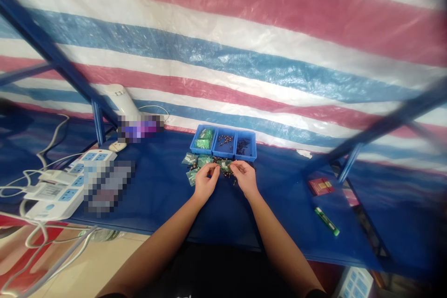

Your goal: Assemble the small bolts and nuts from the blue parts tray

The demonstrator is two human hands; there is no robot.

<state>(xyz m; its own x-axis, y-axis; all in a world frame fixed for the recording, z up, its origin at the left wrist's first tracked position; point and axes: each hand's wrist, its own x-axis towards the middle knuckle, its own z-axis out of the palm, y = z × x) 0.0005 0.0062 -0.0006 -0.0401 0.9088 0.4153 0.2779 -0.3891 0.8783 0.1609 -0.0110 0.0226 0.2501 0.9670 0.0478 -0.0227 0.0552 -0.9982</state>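
Note:
My left hand [207, 180] and my right hand [246, 178] face each other over the blue table, fingers pinched. Between them is a small green-tinted plastic bag [225, 165], apparently held at either side; its contents are too small to make out. More such green bags [191, 176] lie by my left hand. Loose small screws, some brass-coloured and some dark, are scattered around and partly under my hands. Just beyond stand three joined blue bins: the left bin [192, 141] holds green bags, the middle bin [223, 154] brass-coloured screws, the right bin [247, 157] dark screws.
A white power strip [56, 208] with plugs and cables takes up the table's left side, beside a blurred-out object. A white cylinder [123, 101] stands behind. At right lie a red packet [320, 186] and a green tube-like pack [327, 221]. Blue frame bars slope on both sides.

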